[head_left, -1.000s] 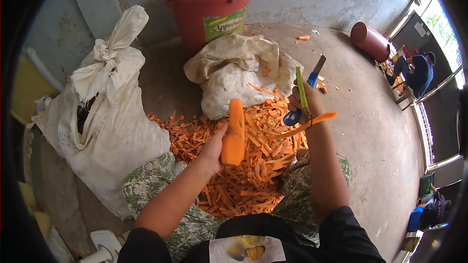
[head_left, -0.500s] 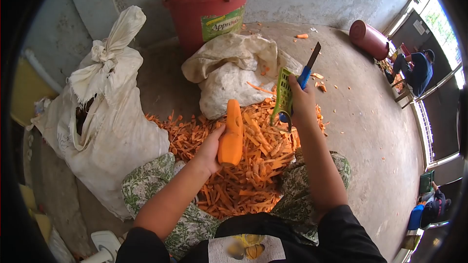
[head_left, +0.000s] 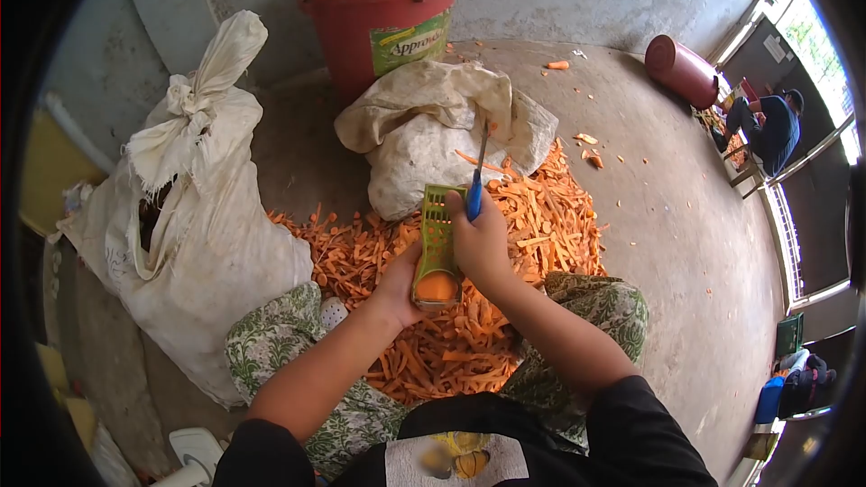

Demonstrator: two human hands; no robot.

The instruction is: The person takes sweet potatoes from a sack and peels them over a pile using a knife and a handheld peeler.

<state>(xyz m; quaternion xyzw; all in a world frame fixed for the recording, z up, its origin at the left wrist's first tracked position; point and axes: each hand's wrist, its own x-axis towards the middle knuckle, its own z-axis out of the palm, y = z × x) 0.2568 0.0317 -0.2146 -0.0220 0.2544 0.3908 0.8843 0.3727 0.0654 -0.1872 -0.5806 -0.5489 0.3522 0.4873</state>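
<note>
My left hand [head_left: 397, 287] is closed around a peeled carrot [head_left: 437, 288], only the near end of which shows through the opening of a green peeler [head_left: 438, 248]. The peeler lies lengthwise over the carrot and hides most of it. My right hand [head_left: 480, 242] grips the peeler's slotted handle and also a knife [head_left: 475, 191] with a blue handle, its blade pointing away from me. Under both hands spreads a heap of orange carrot peelings [head_left: 451, 352], between my legs.
A tied white sack [head_left: 198, 207] stands at left. Beyond the peelings lies another whitish sack [head_left: 433, 140], with a red bucket [head_left: 379, 27] behind it. Carrot scraps dot the floor [head_left: 686, 243] at right. A person [head_left: 771, 131] sits far right near a tipped red bin [head_left: 681, 70].
My right hand has swung left and inward, bringing the peeler onto the carrot. The knife now points straight away instead of to the right. The left hand has barely moved.
</note>
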